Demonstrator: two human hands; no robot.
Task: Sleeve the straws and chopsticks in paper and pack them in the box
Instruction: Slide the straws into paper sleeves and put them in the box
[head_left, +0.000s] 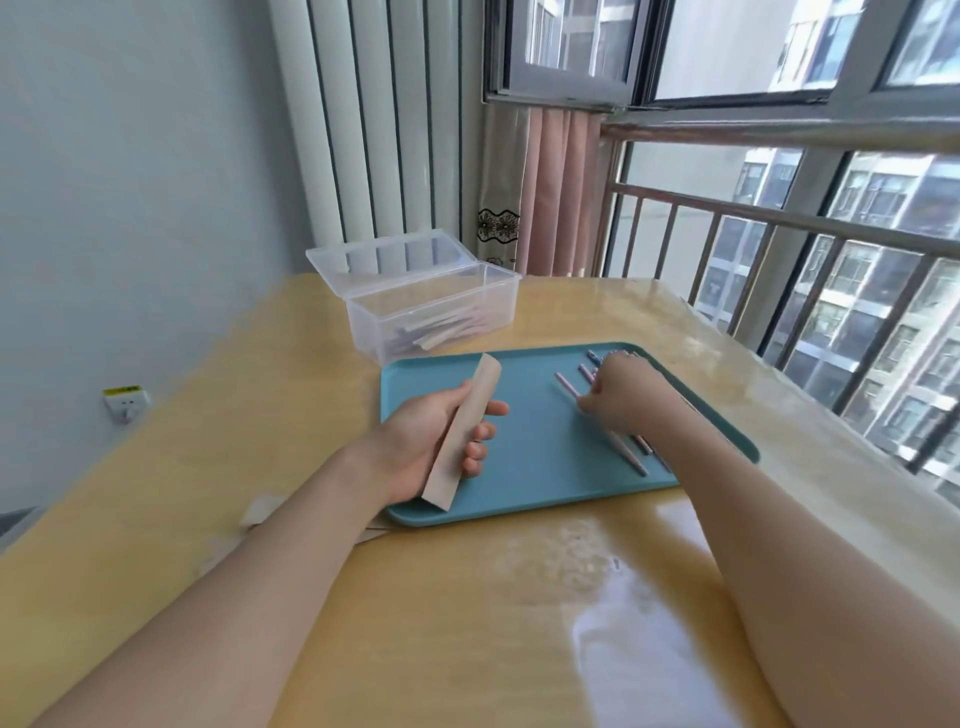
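While the left hand (434, 434) grips a flat beige paper sleeve (464, 435) over the teal plastic tray (524, 493), the right hand (626, 392) pinches thin pink-and-blue sticks (631, 457) there — clear lidded plastic box (426, 312) behind on the bench (467, 623).

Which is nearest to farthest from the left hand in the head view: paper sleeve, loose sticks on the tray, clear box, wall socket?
1. Paper sleeve, held in the left hand.
2. Loose sticks, right side of the tray.
3. Clear box and wall socket: too close to call.
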